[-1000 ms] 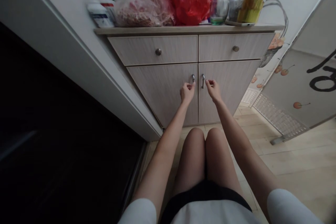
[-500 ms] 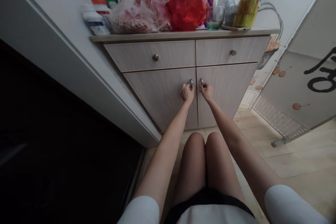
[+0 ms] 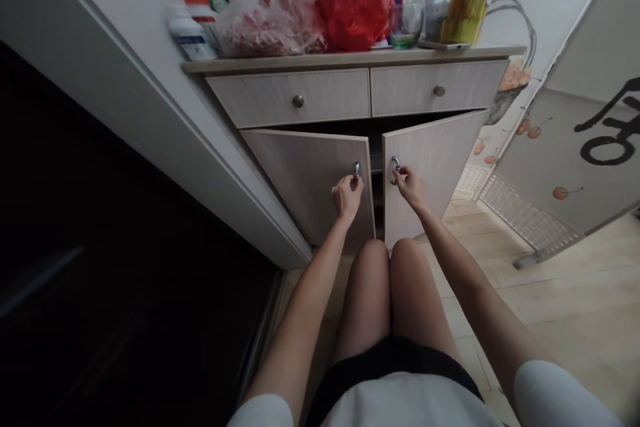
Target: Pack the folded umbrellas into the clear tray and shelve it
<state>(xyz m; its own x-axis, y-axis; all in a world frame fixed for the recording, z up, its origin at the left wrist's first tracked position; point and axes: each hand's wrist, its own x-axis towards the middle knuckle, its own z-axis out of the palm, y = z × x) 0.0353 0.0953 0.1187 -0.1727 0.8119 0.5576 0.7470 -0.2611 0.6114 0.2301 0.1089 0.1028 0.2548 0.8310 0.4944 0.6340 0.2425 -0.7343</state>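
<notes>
Two pale wood-grain doors of a low cabinet stand partly ajar, with a dark gap between them. My left hand grips the small metal handle near the inner edge of the left door. On the right door, my right hand has its fingers closed round the matching metal handle. A strip of the dark inside shows between the doors, with a shelf edge faintly visible; whatever lies deeper is hidden. Above the doors sit two shut drawers with round knobs.
On the cabinet top stand white bottles, a clear plastic bag, a red plastic bag, a glass and a yellow packet. My knees are close to the doors. A decorated panel stands at the right.
Both doors were shut and have swung outward toward me. My hands, still on the handles, have moved nearer and farther apart. The dark interior now shows.
</notes>
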